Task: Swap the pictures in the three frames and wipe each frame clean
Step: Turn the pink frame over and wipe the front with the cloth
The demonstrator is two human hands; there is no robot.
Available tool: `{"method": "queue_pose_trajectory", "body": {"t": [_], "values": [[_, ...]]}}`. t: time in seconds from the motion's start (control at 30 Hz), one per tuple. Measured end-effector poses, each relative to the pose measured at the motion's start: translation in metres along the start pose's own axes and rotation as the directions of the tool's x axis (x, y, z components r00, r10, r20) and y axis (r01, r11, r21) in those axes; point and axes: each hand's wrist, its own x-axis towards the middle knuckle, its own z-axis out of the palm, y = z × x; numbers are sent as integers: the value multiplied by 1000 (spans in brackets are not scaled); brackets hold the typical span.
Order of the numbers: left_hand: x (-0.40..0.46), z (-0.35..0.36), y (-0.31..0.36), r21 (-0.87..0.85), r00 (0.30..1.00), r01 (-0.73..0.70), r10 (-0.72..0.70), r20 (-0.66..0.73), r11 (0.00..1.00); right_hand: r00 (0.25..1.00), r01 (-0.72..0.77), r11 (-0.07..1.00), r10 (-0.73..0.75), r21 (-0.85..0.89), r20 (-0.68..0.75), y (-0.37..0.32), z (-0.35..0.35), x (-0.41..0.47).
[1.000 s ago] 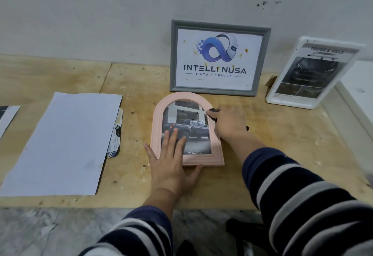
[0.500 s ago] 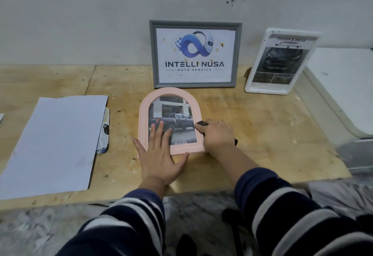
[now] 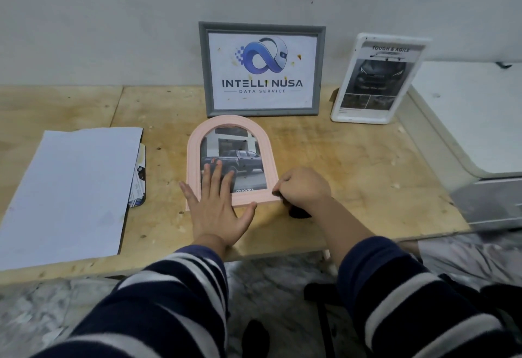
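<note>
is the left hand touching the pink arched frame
Touching. The head view shows the left hand lying flat with straight fingers across the lower left of the pink arched frame, overlapping its rim and glass with no gap.

A worn plywood table (image 3: 353, 165) against the wall carries a pink arched frame (image 3: 195, 157) lying flat near the middle; behind it a grey frame (image 3: 204, 75) and a white frame (image 3: 421, 47) stand upright; at the left lies a white paper sheet (image 3: 70, 188) over a partly hidden booklet (image 3: 139, 180).
</note>
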Motion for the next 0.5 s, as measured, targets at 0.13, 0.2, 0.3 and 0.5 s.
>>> {"method": "queue_pose_trajectory", "body": {"t": [0.13,0.2,0.3,0.5], "values": [[2,1,-1,16,1000,-15,15,7,1000,992,66,979,-43,195,-121,-24,-20,24],[2,1,-2,15,1000,-22,22,18,1000,976,151,976,-123,155,-177,-42,-22,43],[3,-1,-2,-18,999,-3,4,41,1000,949,230,973,-219,26,-227,-72,-21,71],[7,-3,1,-33,999,21,-19,50,999,891,327,864,-417,-382,-180,-97,-12,109]]}}
